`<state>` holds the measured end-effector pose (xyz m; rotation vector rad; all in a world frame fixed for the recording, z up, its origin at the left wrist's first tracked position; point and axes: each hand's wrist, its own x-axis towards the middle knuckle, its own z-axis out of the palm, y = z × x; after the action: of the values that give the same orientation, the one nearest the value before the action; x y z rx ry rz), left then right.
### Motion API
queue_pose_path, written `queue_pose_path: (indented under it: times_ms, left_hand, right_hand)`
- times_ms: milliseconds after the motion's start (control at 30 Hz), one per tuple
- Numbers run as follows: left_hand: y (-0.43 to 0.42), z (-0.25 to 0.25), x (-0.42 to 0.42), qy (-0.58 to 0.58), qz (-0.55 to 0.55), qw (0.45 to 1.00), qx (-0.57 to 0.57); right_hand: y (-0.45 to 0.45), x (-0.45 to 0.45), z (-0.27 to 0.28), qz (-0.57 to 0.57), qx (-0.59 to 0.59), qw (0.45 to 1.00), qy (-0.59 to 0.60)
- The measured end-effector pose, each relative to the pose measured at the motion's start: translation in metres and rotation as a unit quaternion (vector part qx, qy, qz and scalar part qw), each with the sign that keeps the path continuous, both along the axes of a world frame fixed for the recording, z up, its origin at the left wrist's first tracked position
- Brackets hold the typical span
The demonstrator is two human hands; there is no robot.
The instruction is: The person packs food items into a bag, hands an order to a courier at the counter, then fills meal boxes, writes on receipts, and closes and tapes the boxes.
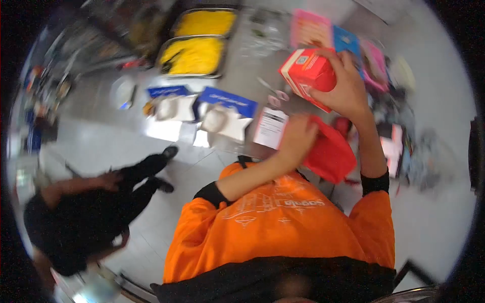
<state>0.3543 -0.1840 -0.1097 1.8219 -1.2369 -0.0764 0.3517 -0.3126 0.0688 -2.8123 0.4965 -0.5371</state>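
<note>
My right hand (348, 86) is wrapped round a red box (303, 76) with a cream edge and a small printed square, raised over the right part of the table. Lower and closer to my body, my left hand (297, 137) has its fingers closed at the rim of a red pouch or bag (331, 154), which looks like fabric. The bag hangs at the table's near edge, below the box. Beside my left hand lies a white printed sheet (271, 126). Pink-handled scissors (277, 98) rest just beyond it. Motion blurs some details.
Two metal trays of yellow food (194, 55) stand at the back of the table. Left of the sheet are blue-and-white open packages (227, 103) with white contents. Pink and blue packets (310, 30) lie at the back right. A person in black (86, 217) is at the left.
</note>
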Motion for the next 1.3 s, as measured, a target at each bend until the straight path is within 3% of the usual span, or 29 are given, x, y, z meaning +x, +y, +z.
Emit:
queue_pose_path:
  times_ms: [33, 67, 200, 300, 400, 500, 600, 700, 800, 833, 933, 1033, 1133, 1233, 1300]
  left_hand:
    - [0.006, 0.034, 0.010, 0.080, 0.005, 0.997, 0.001]
    - [-0.001, 0.015, 0.016, -0.171, 0.050, 0.984, 0.029]
    - [-0.014, 0.038, 0.041, -0.111, -0.103, 0.970, 0.188]
    - [-0.033, 0.020, 0.043, -0.153, -0.148, 0.951, 0.224]
    - [-0.044, 0.015, 0.037, -0.124, -0.153, 0.959, 0.204]
    - [-0.044, 0.015, 0.030, -0.107, -0.184, 0.956, 0.200]
    - [-0.047, -0.005, 0.023, -0.104, -0.199, 0.955, 0.195]
    - [-0.054, 0.007, 0.035, -0.113, -0.173, 0.947, 0.245]
    - [-0.045, 0.030, 0.035, -0.172, -0.093, 0.968, 0.158]
    - [-0.039, 0.034, 0.030, -0.186, -0.168, 0.961, 0.117]
    - [-0.006, 0.019, -0.005, -0.257, -0.404, 0.877, -0.034]
    - [0.015, -0.031, -0.023, -0.481, -0.437, 0.712, 0.265]
    - [0.004, -0.038, -0.023, -0.396, -0.519, 0.667, 0.360]
    - [0.002, -0.022, -0.034, -0.329, -0.561, 0.653, 0.387]
    - [-0.006, -0.023, -0.030, -0.329, -0.565, 0.670, 0.352]
  right_hand:
    - [-0.004, -0.030, 0.011, -0.035, 0.009, 0.999, -0.009]
    - [-0.004, -0.056, 0.020, -0.064, 0.017, 0.998, -0.021]
    - [0.008, -0.139, 0.012, -0.148, 0.138, 0.978, -0.042]
    - [0.026, -0.174, -0.035, -0.197, 0.232, 0.952, -0.018]
    - [0.046, -0.177, -0.074, -0.273, 0.222, 0.935, 0.036]
    - [0.058, -0.160, -0.109, -0.371, 0.136, 0.914, 0.091]
    - [0.058, -0.142, -0.138, -0.383, 0.099, 0.900, 0.182]
    - [0.049, -0.144, -0.176, -0.349, 0.135, 0.896, 0.240]
    - [0.036, -0.151, -0.219, -0.342, 0.180, 0.891, 0.239]
    - [0.031, -0.151, -0.228, -0.319, 0.157, 0.908, 0.220]
    - [0.024, -0.152, -0.241, -0.294, 0.107, 0.931, 0.190]
    - [0.024, -0.128, -0.216, -0.352, 0.106, 0.896, 0.248]
    - [-0.017, -0.143, -0.277, -0.268, -0.061, 0.953, 0.127]
    - [-0.028, -0.118, -0.229, -0.379, 0.155, 0.873, 0.265]
    - [-0.028, -0.113, -0.236, -0.391, 0.139, 0.870, 0.267]
